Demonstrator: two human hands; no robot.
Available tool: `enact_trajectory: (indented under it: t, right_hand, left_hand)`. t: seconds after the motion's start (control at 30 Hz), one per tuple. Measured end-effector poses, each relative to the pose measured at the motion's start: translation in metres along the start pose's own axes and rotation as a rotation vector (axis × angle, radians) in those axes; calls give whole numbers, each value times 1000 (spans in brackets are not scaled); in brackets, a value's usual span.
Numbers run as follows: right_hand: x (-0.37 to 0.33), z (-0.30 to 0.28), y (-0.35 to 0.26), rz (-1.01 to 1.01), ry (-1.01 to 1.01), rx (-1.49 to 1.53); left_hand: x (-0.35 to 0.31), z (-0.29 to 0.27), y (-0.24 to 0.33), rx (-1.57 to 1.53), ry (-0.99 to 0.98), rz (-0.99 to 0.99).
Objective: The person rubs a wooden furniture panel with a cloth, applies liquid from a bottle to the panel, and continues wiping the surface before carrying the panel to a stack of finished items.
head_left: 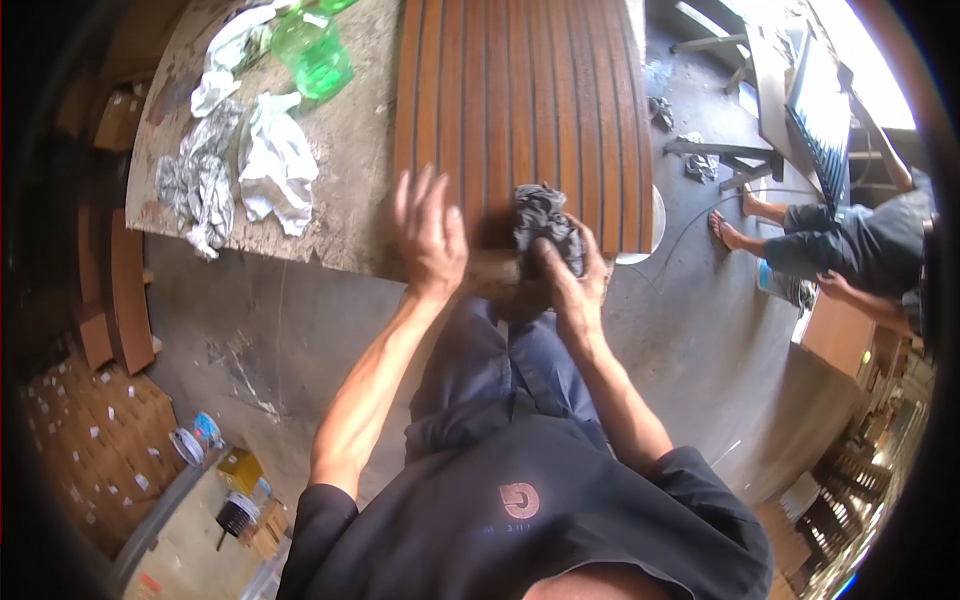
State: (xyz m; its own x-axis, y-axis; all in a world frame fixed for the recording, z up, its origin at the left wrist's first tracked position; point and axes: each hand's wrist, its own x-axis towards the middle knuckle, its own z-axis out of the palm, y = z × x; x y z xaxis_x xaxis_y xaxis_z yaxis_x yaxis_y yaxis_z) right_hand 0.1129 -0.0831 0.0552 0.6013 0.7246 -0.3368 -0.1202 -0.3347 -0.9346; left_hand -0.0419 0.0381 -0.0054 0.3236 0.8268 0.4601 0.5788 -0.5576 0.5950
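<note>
A slatted brown wooden panel (520, 110) with dark grooves lies on the worn workbench (350, 190), its near end close to the bench's front edge. My right hand (575, 270) grips a crumpled dark grey rag (545, 220) over the panel's near end. At the panel's near left corner is my left hand (432, 230), fingers stretched out and slightly blurred, holding nothing. Whether its fingertips touch the wood I cannot tell.
Left of the panel lie a white cloth (275, 165), a crumpled grey cloth (203, 180) and a green plastic bottle (312, 55). At the right, another person (850, 240) is beside a dark slatted panel (820, 110) on a trestle (730, 155). A cable (675, 225) crosses the floor.
</note>
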Motion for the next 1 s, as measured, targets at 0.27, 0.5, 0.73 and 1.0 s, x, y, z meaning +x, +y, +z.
enact_trajectory:
  t: [0.27, 0.5, 0.73, 1.0]
  right_hand:
    - [-4, 27, 14, 48, -357, 384]
    - [58, -56, 15, -739, -45, -541]
    - [201, -97, 24, -845, 168, -916]
    - [216, -90, 27, -672, -15, -1025]
  left_hand:
    - [-17, -28, 65, -240, -282, -56]
    - [-8, -12, 52, 98, -180, -93]
    - [-19, 1, 99, 26, -211, -156]
    - [7, 60, 110, 246, -96, -40]
